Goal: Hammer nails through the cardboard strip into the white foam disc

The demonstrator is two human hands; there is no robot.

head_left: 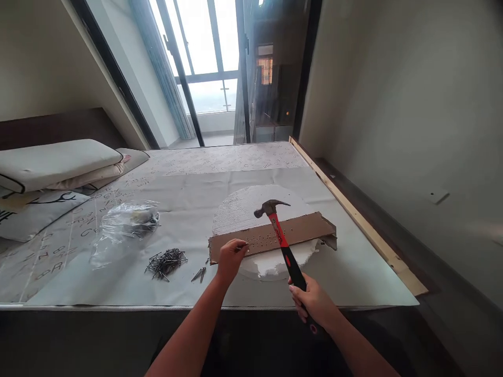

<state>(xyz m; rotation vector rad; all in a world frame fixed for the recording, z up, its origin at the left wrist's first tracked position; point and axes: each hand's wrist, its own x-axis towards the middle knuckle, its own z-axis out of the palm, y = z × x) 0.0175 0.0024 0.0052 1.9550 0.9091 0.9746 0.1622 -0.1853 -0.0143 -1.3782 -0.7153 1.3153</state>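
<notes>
A brown cardboard strip (302,229) full of small holes lies across a round white foam disc (239,209) on the sheet-covered bed. My left hand (230,257) rests at the strip's left end, fingers pinched on a nail (242,246) held against the strip. My right hand (312,302) grips the black-and-red handle of a claw hammer (280,233). The hammer head hovers over the disc, just behind the strip.
A pile of loose nails (167,261) and a few strays (199,273) lie left of the disc. Behind them sits a crumpled clear plastic bag (123,226). Folded bedding (58,165) is at far left. A wooden slat (353,214) runs along the bed's right edge.
</notes>
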